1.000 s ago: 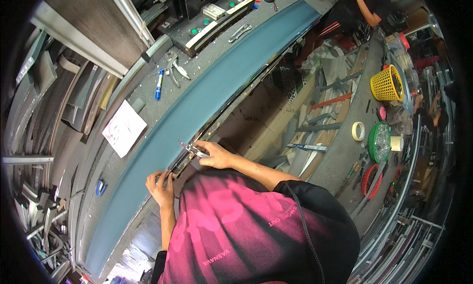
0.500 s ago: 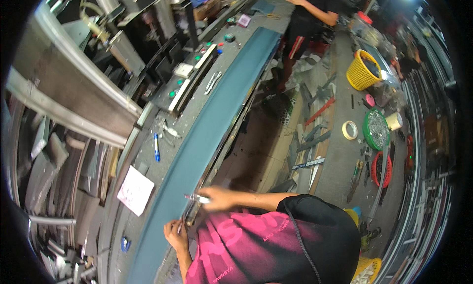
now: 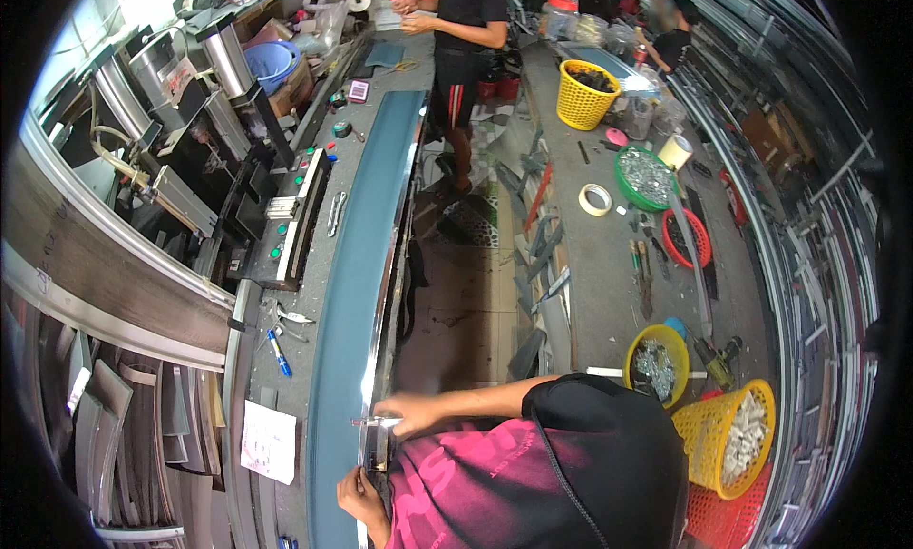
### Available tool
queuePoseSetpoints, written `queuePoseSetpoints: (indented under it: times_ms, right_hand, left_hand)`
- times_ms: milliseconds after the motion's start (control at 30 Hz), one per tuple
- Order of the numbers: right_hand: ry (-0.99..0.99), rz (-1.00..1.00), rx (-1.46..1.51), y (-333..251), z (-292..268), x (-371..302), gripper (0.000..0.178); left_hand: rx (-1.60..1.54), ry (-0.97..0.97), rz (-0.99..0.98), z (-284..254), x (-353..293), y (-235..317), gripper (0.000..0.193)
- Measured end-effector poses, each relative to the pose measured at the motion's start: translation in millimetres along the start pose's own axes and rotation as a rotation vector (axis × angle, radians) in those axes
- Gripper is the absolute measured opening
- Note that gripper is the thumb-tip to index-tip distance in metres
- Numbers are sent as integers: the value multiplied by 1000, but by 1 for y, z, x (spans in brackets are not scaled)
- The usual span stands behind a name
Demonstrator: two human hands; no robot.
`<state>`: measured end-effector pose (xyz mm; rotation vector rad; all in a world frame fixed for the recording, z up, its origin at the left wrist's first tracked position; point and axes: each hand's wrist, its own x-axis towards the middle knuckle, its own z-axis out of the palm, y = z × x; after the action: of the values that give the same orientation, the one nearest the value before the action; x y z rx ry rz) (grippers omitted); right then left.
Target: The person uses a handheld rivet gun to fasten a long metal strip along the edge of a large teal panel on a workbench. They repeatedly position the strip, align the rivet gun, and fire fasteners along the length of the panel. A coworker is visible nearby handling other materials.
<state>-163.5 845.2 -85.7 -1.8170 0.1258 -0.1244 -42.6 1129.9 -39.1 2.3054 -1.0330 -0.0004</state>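
Observation:
A long blue-grey metal profile [image 3: 358,254] runs along the bench, with a shiny strip on its near-right edge. My right hand [image 3: 411,414] is closed round a small silvery tool [image 3: 378,422], which crosses that edge; its exact kind is blurred. Closer to me, my left hand [image 3: 361,501] has its fingers pinched at the same edge. Whatever lies between those fingertips is too small to make out. Left of the profile lie a sheet of paper with markings [image 3: 268,441] and a blue marker pen [image 3: 280,353].
Left stands a machine with metal cylinders [image 3: 228,61]. Another person [image 3: 468,35] stands beyond the profile's far end. The right bench carries a tape roll [image 3: 595,200], a green basket [image 3: 644,180], a red basket [image 3: 687,238] and yellow baskets [image 3: 586,102]. Offcuts [image 3: 540,254] line its edge.
My view has turned, so the profile now runs more upright and more of the right bench shows. Both hands stay at the profile's edge, the right still holding the silvery tool.

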Motion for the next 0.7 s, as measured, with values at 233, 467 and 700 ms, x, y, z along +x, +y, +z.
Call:
queuePoseSetpoints:
  times_ms: [233, 467, 700]
  right_hand:
    - [11, -36, 49, -40, 28, -17, 62]
    - [-111, 44, 198, -72, 61, 3, 60]
    - [-40, 38, 125, -44, 88, 18, 61]
  left_hand:
    - [-138, -36, 21, -3, 15, -22, 14]
    - [-205, -109, 14, -8, 27, -25, 20]
    - [-168, -135, 28, -11, 24, -13, 26]
